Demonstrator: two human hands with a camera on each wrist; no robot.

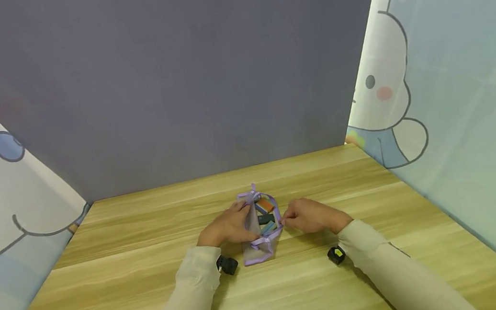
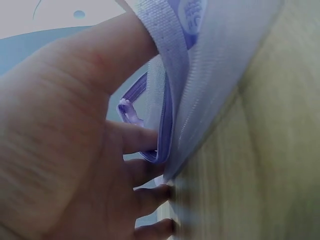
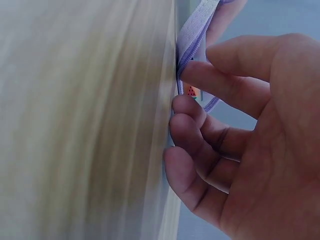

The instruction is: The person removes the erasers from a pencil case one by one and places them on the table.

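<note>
A mesh zip pouch (image 1: 256, 254) with purple trim lies on the table, its mouth spread wide. My left hand (image 1: 230, 225) holds the pouch's left side, thumb toward the near end and fingers toward the far end. In the left wrist view the purple edge (image 2: 172, 45) passes across the thumb and index finger. My right hand (image 1: 308, 214) pinches the right edge of the mouth between thumb and index finger; its other fingers are curled. Inside the pouch are an orange and blue item (image 1: 266, 205), a dark block (image 1: 266, 219) and a light blue piece (image 1: 269, 228).
The pouch is on a wood-grain table (image 1: 151, 258). A grey panel (image 1: 182, 82) stands along the table's back edge, and cartoon-printed curtains (image 1: 456, 111) hang at both sides. Black wrist devices (image 1: 227, 265) sit below both wrists.
</note>
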